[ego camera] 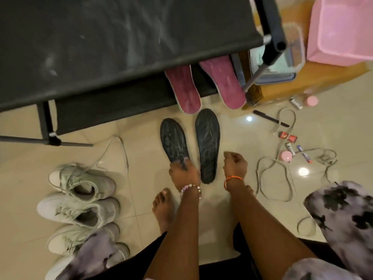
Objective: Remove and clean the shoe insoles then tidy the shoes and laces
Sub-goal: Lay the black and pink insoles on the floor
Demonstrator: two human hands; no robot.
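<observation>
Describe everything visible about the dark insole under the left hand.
The left dark insole is a flat, charcoal-grey piece, foam-like in look, with raised round and curved patterns on its face. It lies flat on the cream floor tiles, toe toward the shoe rack, angled slightly leftward. The left hand grips its heel end, hiding that part. It lies apart from the second dark insole on its right.

Dark insoles (pixel 207 144): two
Pink insoles (pixel 182 89): two
Pale sneakers (pixel 80 182): four
Loose laces (pixel 270 176): at least two
</observation>
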